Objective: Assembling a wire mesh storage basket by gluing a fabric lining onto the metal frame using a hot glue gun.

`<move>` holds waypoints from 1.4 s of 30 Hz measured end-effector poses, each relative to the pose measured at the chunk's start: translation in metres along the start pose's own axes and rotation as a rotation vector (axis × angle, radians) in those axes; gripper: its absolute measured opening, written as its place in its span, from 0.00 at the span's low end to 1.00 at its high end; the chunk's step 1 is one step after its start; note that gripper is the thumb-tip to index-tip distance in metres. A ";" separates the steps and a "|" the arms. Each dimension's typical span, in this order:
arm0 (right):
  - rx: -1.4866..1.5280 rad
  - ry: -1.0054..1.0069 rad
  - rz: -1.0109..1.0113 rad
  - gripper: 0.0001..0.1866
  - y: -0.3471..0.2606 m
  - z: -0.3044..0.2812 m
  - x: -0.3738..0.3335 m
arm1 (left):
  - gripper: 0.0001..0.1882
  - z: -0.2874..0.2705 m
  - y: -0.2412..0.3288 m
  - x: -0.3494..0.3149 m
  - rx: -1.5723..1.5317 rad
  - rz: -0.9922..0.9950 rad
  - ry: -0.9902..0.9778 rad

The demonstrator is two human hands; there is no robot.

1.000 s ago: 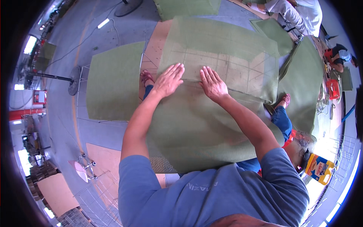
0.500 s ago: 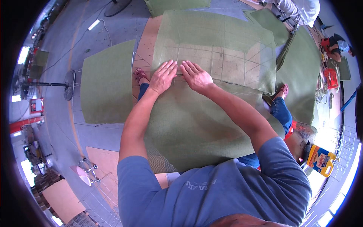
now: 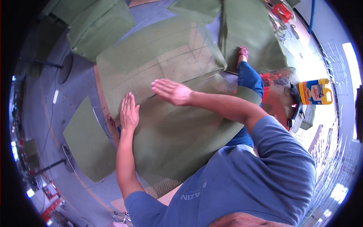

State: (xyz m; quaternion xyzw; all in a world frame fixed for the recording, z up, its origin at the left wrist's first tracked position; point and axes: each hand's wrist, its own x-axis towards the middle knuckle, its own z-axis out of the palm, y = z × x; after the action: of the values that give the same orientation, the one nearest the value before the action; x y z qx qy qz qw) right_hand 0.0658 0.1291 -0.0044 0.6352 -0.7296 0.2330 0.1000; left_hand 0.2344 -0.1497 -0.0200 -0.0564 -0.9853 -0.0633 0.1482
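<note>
A large green mesh sheet (image 3: 166,132) spreads in front of me, its near part reaching to my lap. Under the far part of the mesh, straight thin bars of a wire frame (image 3: 159,70) show through. My left hand (image 3: 129,115) lies on the mesh by its left side, fingers stretched out and holding nothing. Farther right, my right hand (image 3: 172,92) is close above or on the mesh along a dark seam line; contact cannot be made out. Its fingers are straight, slightly blurred, with nothing in them.
On the left lies another green mesh panel (image 3: 90,142); more mesh-covered pieces (image 3: 100,30) stand at the far left. A green sheet (image 3: 253,38) drapes beyond my right foot. To the right are a yellow jug (image 3: 321,92) and wire racks. A red container (image 3: 283,13) sits far right.
The view has swung, so the surroundings sit differently. My hands, side by side before, are now apart: the left nearer the sheet's left side, the right raised farther along the seam.
</note>
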 end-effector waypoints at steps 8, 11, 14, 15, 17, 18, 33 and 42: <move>-0.380 -0.244 0.201 0.11 0.112 -0.145 -0.155 | 0.32 -0.006 0.129 0.142 -0.073 0.371 -0.082; -0.366 -0.299 0.026 0.06 0.135 -0.144 -0.143 | 0.32 0.048 0.138 0.161 -0.051 0.364 -0.082; -0.339 -0.295 -0.069 0.06 0.145 -0.144 -0.138 | 0.33 0.067 0.143 0.168 -0.005 0.301 -0.089; -0.326 -0.258 -0.102 0.06 0.144 -0.147 -0.140 | 0.34 0.066 0.148 0.165 0.016 0.273 -0.084; -0.361 -0.209 -0.103 0.07 0.143 -0.154 -0.140 | 0.34 0.068 0.158 0.165 0.120 0.227 -0.071; -0.384 -0.210 -0.115 0.07 0.141 -0.155 -0.139 | 0.35 0.072 0.161 0.166 0.191 0.217 -0.056; 0.608 0.023 1.296 0.20 0.133 -0.145 -0.169 | 0.42 -0.017 -0.005 0.004 -0.537 -1.269 0.331; 0.540 0.176 1.443 0.08 0.123 -0.146 -0.169 | 0.13 -0.011 -0.058 -0.053 -1.347 -1.162 0.380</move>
State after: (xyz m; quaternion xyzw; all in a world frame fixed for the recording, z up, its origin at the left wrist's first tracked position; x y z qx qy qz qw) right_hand -0.0463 0.3565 0.0215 -0.0159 -0.8700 0.4599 -0.1773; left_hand 0.2799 -0.2135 -0.0317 0.3861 -0.5721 -0.6986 0.1888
